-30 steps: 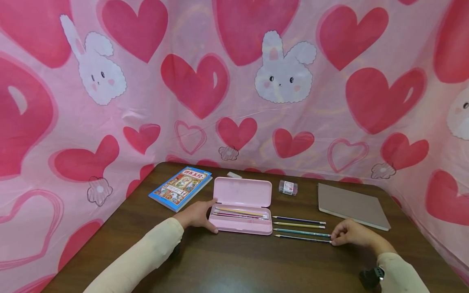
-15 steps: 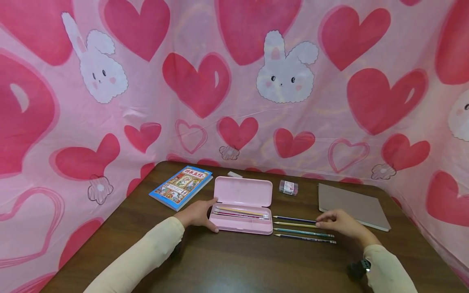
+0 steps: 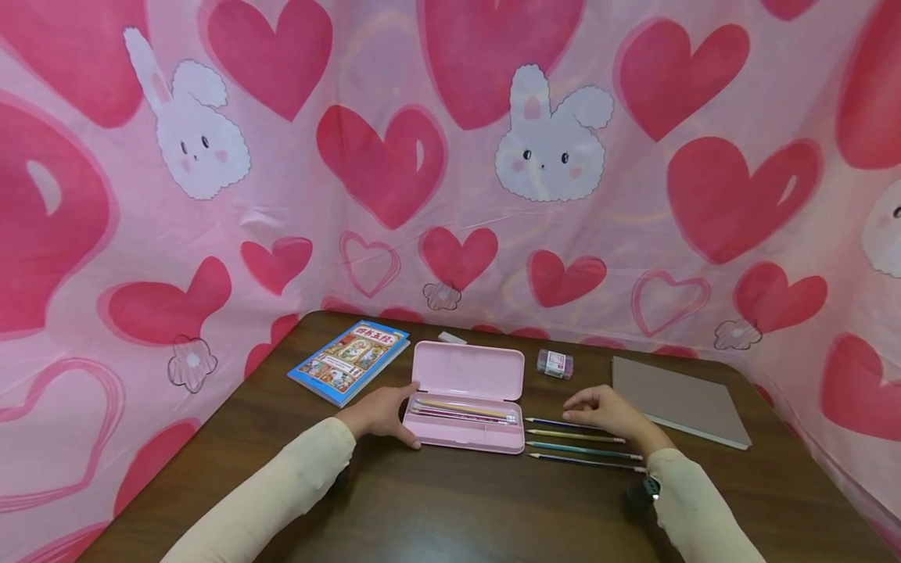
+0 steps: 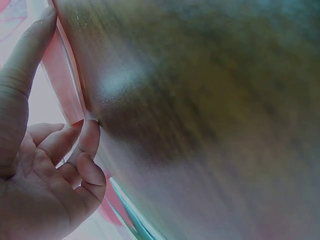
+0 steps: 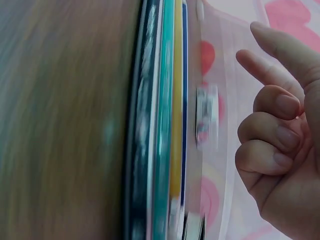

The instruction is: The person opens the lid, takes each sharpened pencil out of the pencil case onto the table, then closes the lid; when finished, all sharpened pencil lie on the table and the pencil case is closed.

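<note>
A pink pencil case (image 3: 464, 442) lies with its lid (image 3: 468, 371) raised, several pencils (image 3: 461, 410) in its rear compartment. My left hand (image 3: 376, 413) grips its left end, thumb at the front corner and fingers toward the back. To the right of the case lie a dark blue pencil (image 3: 552, 423), a yellow pencil (image 3: 577, 435), a teal pencil (image 3: 584, 450) and a dark patterned pencil (image 3: 584, 461), side by side. Over the right end of the dark blue pencil hovers my right hand (image 3: 608, 410), with nothing between thumb and forefinger; its other fingers are loosely curled.
A blue comic-style book (image 3: 348, 361) is at the back left. Behind the lid sits a small white block (image 3: 451, 338). A small clear box with a label (image 3: 555, 363) stands farther right, and a grey-brown notebook (image 3: 679, 403) lies at the right.
My right hand has left the end of the nearest pencil and moved away from me and leftward, to above the dark blue pencil. My left hand has stayed on the pencil case.
</note>
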### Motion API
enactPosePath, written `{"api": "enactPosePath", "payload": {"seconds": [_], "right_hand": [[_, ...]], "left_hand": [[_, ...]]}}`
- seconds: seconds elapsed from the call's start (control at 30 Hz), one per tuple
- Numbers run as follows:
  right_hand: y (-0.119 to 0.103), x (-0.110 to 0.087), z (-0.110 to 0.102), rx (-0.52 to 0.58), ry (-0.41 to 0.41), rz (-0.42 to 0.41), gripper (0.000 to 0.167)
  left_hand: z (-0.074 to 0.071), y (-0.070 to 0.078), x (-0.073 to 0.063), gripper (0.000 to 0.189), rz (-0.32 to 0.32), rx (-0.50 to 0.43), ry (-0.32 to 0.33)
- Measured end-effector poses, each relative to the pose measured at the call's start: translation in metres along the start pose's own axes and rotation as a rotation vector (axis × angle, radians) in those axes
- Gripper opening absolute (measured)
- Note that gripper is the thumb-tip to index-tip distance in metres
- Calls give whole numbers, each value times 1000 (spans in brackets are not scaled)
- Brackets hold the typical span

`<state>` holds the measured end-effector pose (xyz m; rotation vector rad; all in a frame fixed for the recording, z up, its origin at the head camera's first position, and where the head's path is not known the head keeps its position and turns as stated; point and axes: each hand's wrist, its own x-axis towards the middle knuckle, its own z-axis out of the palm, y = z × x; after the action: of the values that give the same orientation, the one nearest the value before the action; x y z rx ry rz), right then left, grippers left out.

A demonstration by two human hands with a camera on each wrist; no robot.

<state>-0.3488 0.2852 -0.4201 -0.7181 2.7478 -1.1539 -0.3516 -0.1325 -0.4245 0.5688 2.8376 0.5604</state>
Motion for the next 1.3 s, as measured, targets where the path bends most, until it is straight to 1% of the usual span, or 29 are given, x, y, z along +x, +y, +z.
{"api": "enactPosePath", "payload": {"seconds": [0.23,0.37,0.5,0.6,0.73,0.87,1.0,1.1,1.17,1.3], "right_hand": [[-20,29,20,-25,-30,-57,28],[-30,43,31,-23,-61,-64,24],[-35,54,41,-73,-86,-98,20],[-36,60,47,-136,-87,-132,16],[-39,65,53,-178,-60,-127,11],[-41,66,56,-165,-32,-104,9],[-43,67,59,-145,-77,-54,8],[-43,67,61,-170,-116,-35,6],[-43,68,61,-202,-122,-46,5],[-44,68,61,-226,-135,-56,5]], "left_hand": [[0,0,0,108,-3,-6,4],[0,0,-1,107,-4,-15,5],[0,0,-1,107,-15,-26,2],[0,0,-1,106,-18,-25,1],[0,0,0,107,-11,-19,1],[1,0,1,108,-7,-13,6],[0,1,1,108,-9,-11,4],[1,1,2,108,-13,-17,0],[1,2,2,108,-18,-22,-1],[1,2,2,107,-30,-24,-4]]}}
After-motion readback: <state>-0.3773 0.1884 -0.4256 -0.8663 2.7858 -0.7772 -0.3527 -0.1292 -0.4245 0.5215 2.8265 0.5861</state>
